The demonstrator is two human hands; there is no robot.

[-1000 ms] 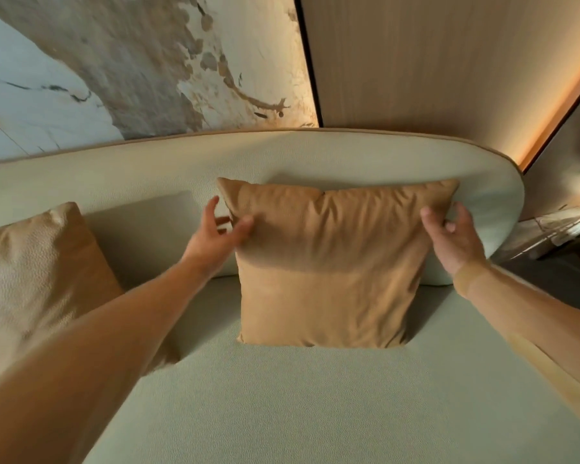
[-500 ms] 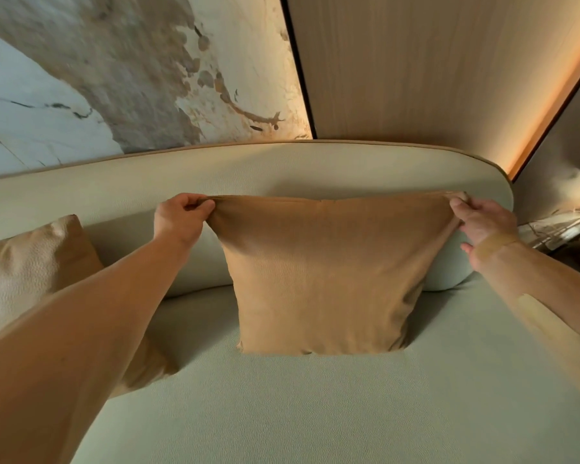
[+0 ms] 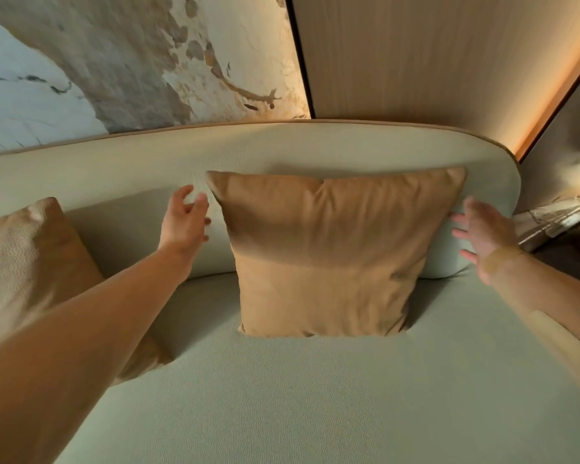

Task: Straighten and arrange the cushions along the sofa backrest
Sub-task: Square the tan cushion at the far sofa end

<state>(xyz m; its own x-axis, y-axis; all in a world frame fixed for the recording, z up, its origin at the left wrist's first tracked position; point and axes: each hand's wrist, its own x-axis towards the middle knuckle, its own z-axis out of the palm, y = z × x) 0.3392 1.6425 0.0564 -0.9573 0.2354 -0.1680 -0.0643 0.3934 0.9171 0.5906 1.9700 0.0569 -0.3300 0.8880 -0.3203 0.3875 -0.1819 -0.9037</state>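
A tan square cushion [image 3: 329,252] stands upright on the sofa seat, leaning against the pale green backrest [image 3: 114,182]. My left hand [image 3: 185,219] hovers just left of the cushion's upper left corner, fingers spread, not touching it. To the right of the cushion's right edge, my right hand [image 3: 482,229] is open with fingers apart and holds nothing. A second tan cushion [image 3: 24,262], with a pebbled texture, leans on the backrest at the far left, partly hidden by my left forearm.
The pale green sofa seat [image 3: 315,396] spreads out in front of me. Behind the backrest are a marble-patterned wall panel [image 3: 131,61] and a wooden panel [image 3: 432,61]. A side table [image 3: 556,212] stands past the sofa's right end.
Both hands have let go of the cushion's top corners and moved out to its sides. The cushion has settled upright against the backrest.
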